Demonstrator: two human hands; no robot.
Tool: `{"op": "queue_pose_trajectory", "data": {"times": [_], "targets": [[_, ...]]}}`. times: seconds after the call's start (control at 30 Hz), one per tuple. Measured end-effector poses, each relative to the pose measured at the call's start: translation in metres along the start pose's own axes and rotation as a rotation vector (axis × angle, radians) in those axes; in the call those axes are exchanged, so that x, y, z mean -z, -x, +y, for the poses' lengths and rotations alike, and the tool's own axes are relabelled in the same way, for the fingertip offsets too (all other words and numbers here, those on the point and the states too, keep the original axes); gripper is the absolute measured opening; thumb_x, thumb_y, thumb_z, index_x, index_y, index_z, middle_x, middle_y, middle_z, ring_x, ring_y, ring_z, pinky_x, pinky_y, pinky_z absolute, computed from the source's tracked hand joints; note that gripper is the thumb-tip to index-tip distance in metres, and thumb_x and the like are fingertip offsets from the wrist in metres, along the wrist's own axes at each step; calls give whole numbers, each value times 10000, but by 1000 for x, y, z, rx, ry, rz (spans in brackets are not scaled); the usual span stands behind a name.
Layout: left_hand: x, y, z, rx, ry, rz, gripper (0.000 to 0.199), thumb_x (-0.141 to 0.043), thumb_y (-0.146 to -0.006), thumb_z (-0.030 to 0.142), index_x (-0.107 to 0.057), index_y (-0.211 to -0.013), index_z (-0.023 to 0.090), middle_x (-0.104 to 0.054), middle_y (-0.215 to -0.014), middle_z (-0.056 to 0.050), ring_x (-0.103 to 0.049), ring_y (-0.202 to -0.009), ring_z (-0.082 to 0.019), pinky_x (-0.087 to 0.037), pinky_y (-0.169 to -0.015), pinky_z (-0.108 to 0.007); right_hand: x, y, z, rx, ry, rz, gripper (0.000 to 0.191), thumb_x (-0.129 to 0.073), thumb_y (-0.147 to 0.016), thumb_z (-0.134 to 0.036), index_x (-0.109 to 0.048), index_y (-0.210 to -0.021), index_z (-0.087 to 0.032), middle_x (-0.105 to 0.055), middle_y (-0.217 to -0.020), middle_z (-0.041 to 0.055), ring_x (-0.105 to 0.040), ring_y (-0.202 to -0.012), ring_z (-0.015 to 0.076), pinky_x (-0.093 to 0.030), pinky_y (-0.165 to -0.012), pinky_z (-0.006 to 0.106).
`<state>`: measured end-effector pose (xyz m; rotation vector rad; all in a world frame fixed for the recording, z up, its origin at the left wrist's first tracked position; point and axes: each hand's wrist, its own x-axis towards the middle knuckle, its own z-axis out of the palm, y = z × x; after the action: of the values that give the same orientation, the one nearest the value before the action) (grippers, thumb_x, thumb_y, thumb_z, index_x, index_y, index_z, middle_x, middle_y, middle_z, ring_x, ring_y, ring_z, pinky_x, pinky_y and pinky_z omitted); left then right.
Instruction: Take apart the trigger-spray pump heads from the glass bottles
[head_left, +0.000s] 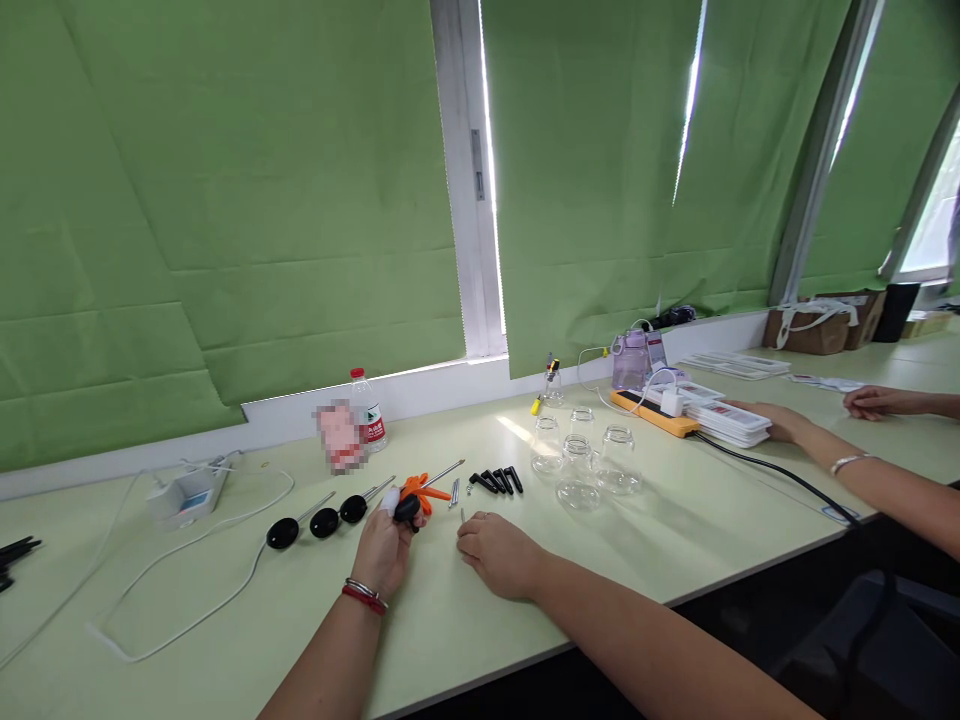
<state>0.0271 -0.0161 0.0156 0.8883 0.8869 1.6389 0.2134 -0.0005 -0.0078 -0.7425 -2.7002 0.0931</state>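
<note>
My left hand (386, 545) is closed around a black rounded piece (406, 507), its thumb tip covered in white. Just beyond it lies an orange tool (425, 492), partly hidden by the hand. A thin metal shaft (444, 474) points right from there; I cannot tell whether it belongs to the held piece. My right hand (499, 553) rests low over the table, fingers pinched on a small thin metal pin (463, 516). Several black L-shaped handles (498, 481) and some screws (454, 492) lie beyond it. Left of my left hand are black round-headed pieces with metal rods (324, 522).
Several clear glass jars (577, 488) stand right of the handles. Behind are a water bottle (373, 420) and an orange power strip (654, 413). A white cable (202, 632) loops at left. Another person's arms (862, 455) reach in beside white stacked trays (727, 424).
</note>
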Motion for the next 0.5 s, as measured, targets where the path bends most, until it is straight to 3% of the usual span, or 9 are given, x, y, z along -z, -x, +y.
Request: {"op": "queue_pose_trajectory", "data": {"times": [0.2,0.5], "targets": [[3,-2,-6,15,-29,-15,312,-564,-788,431,-566,-843,124,-595,-662,-22,-515,-555,-116,-427,-576,-274,-1,2,-16,246,135,-42,216,-505,-741,-61,-622,-909,-130,-635,-937,98,-517,-894,202,-394,-783,288],[5,-4,-14,82,-51,-62,329,-552,-794,464,-569,-809,136,-575,-650,-1,-502,-547,-101,-419,-572,-258,2,-8,-34,417,449,-97,153,-495,-776,-43,-627,-810,-112,-637,-754,95,-543,-676,196,-366,-574,302]]}}
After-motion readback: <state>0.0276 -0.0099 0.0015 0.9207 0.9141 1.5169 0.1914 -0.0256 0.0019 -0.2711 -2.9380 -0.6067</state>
